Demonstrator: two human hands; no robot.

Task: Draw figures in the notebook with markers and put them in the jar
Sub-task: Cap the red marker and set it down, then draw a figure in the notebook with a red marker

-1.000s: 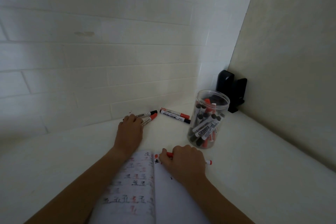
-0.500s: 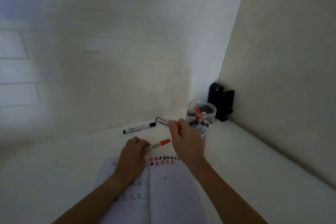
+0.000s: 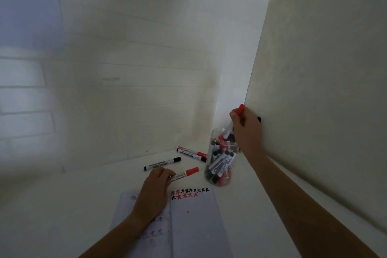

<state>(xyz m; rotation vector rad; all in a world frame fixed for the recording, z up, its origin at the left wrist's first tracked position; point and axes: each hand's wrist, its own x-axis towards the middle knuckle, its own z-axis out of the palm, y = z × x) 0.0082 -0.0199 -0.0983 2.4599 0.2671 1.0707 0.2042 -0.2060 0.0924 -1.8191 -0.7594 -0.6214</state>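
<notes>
An open notebook lies on the white table, with small red and black figures drawn along the top of its right page. My right hand grips a red-capped marker upright over the mouth of the clear jar, cap end up and lower end inside the rim. Several red and black markers fill the jar. At the notebook's top left corner, my left hand holds a second red-capped marker lying on the table.
A black marker lies on the table behind my left hand. A red marker and a black one lie side by side left of the jar. White walls close in behind and to the right.
My right hand lifted from the notebook page with the red marker and carried it up over the jar. My left hand drew a red marker back from the wall towards the notebook. The camera tilted up.
</notes>
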